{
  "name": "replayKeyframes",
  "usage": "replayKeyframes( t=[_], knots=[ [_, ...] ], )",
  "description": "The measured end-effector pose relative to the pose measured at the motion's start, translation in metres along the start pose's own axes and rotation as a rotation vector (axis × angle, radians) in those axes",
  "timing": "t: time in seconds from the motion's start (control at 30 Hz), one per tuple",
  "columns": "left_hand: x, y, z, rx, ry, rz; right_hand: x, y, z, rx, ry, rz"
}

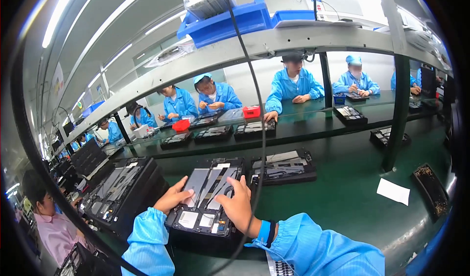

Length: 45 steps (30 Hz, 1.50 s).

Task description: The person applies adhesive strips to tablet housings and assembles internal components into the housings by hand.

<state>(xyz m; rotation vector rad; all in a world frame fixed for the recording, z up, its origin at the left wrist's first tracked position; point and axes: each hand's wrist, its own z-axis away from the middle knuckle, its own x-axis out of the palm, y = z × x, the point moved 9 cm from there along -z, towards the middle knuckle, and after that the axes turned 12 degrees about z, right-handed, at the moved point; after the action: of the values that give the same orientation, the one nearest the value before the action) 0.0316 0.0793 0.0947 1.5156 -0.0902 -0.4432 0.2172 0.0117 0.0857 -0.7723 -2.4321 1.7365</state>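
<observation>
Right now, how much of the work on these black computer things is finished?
One opened laptop base lies set aside further back. Both the left hand and right hand press on the opened laptop in front. A stack of similar laptops sits at the left.

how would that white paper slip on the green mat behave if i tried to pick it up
The white paper slip looks thin and flat, so probably floppy and very light. It lies flush on the green mat, so likely hard to pinch; sliding it might be easier.
</observation>
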Motion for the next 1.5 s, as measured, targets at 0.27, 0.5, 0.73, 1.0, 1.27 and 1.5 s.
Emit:
replayKeyframes(
  t=[0.27, 0.5, 0.73, 1.0, 1.27, 1.5],
  knots=[
    [0.004, 0.0, -0.015, 0.007, -0.072, 0.021, 0.006, -0.006, -0.01, -0.228, 0.044, 0.068],
    [-0.024, 0.003, 0.007, 0.25, 0.047, 0.132, -0.074, 0.068, -0.081, -0.413, -0.142, 0.632],
    [-0.055, -0.015, 0.101, 0.32, 0.37, 0.468, -0.08, 0.132, -0.084, -0.877, -0.113, 1.188],
    [-0.013, -0.044, 0.245, 0.7, 0.523, 0.527, -0.151, 0.14, -0.08, -0.821, -0.01, 1.194],
    [0.213, 0.037, 0.181, 0.499, -0.359, -0.628, -0.246, 0.153, -0.072, -0.533, 0.008, 1.198],
    [0.292, 0.033, -0.022, 0.644, -0.199, -0.719, -0.245, 0.164, -0.078, -0.454, 0.028, 0.86]
  ],
)
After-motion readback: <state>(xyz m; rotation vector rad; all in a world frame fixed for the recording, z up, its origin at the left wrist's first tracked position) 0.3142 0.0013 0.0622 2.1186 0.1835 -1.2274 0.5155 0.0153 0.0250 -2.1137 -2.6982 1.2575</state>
